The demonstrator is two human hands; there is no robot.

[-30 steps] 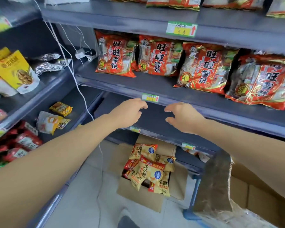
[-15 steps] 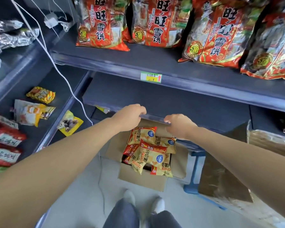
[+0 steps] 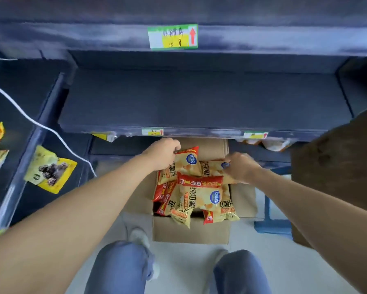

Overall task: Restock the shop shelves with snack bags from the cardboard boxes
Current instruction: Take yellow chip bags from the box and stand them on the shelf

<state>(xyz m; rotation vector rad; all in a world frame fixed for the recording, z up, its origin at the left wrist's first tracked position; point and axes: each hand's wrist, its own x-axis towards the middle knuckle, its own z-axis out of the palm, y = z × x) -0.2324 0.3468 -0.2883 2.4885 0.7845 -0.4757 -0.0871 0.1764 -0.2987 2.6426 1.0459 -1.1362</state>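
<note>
An open cardboard box [image 3: 191,232] stands on the floor below the shelves, holding several yellow-and-red chip bags; the largest [image 3: 199,196] lies on top. My left hand [image 3: 163,152] is over the box's far left, its curled fingers gripping the top corner of one chip bag [image 3: 188,163]. My right hand [image 3: 241,167] is over the far right of the box, fingers curled round another chip bag [image 3: 212,169]. Just above and behind the box runs a dark bare shelf [image 3: 199,102].
A second, larger cardboard box [image 3: 335,166] stands at the right beside a blue frame [image 3: 271,227]. A white cable [image 3: 40,126] hangs across the left shelves, where a yellow snack bag [image 3: 51,168] lies. A price tag [image 3: 173,37] marks the upper shelf edge. My knees are below the box.
The view has tipped down from the stocked shelf to the floor box. Both hands have dropped from the shelf edge into the box and taken hold of chip bags.
</note>
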